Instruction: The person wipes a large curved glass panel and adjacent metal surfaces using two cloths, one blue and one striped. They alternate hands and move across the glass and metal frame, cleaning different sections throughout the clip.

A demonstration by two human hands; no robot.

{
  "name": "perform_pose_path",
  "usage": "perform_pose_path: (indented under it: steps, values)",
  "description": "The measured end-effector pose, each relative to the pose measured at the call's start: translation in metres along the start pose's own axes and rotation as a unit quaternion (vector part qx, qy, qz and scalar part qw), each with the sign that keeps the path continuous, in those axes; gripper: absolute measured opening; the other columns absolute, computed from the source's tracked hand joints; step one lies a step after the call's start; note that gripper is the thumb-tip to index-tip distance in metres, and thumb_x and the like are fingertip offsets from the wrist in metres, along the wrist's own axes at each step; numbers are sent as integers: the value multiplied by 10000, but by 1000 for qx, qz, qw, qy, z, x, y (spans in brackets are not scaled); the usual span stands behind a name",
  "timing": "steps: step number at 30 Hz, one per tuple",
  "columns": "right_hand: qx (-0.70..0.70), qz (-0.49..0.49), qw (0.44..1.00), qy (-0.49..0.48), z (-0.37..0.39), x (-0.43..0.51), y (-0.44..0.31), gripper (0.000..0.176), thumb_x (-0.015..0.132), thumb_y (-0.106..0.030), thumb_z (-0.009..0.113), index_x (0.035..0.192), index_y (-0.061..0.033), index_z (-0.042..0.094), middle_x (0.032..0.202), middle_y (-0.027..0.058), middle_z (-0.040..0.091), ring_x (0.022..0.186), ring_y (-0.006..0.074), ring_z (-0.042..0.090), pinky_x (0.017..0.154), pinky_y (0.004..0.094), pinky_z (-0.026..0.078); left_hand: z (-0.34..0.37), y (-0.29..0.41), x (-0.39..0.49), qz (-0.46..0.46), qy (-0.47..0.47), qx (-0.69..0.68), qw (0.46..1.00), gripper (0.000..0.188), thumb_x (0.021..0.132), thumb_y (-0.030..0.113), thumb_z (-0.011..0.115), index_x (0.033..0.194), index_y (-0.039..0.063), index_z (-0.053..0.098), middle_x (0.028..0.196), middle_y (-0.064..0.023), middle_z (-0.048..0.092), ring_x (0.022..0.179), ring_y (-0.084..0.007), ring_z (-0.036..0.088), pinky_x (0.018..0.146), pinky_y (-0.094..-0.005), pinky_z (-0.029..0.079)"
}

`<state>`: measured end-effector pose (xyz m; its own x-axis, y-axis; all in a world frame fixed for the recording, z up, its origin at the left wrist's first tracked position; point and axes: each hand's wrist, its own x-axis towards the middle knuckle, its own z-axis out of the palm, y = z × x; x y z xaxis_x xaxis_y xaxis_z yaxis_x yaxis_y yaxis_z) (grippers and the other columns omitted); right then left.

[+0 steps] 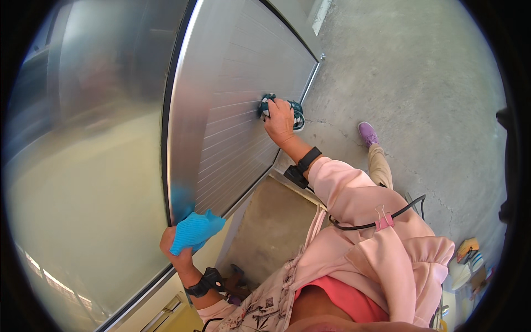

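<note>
My right hand point(281, 120) presses a bunched dark green and white cloth point(265, 107) against the ribbed metal panel point(244, 83) of a door; more of that cloth shows on the hand's far side. At the lower left, my left hand point(178, 249) grips a bright blue ribbed cloth point(197, 232) beside the dark edging of the panel. The blue cloth is partly folded over my fingers and is mirrored in the shiny metal. Each wrist wears a black strap, with a black device attached.
A large, reflective smooth panel point(95, 166) fills the left side. Concrete floor point(415, 83) lies beyond the door, with a purple shoe point(368, 133) on it. A black cable point(361, 227) runs over the pink sleeve through a clip. Several small items lie at the lower right.
</note>
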<state>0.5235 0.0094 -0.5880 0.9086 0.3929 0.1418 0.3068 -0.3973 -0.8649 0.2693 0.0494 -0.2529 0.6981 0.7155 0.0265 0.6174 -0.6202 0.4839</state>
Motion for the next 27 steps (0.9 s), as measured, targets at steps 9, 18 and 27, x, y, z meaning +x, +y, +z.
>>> perform_pose_path:
  steps: [9, 18, 27]
  values:
    - [-57, 225, 941, -247, 41, 7, 98, 328, 786, -168, 605, 1108, -132, 655, 1103, 168, 582, 1040, 366, 564, 842, 451, 481, 1, 3, 0, 7, 10, 26, 1000, 268, 724, 245, 681, 855, 13, 657, 789, -115, 641, 694, -260, 613, 648, -336, 459]
    - [133, 186, 949, -217, 28, -4, 67, 245, 711, -101, 640, 951, -62, 669, 1007, 188, 596, 957, 373, 566, 825, 412, 465, 2, 8, 3, -1, 5, -23, 1000, 287, 706, 241, 687, 855, -2, 649, 784, -113, 635, 706, -252, 613, 666, -326, 456]
    - [202, 43, 968, -145, -49, 15, -65, 136, 714, -42, 630, 844, -32, 593, 909, 165, 566, 894, 380, 541, 774, 426, 449, 4, 8, 5, 16, 14, -55, 998, 257, 665, 189, 679, 833, -3, 645, 767, -114, 632, 696, -249, 609, 664, -321, 460]
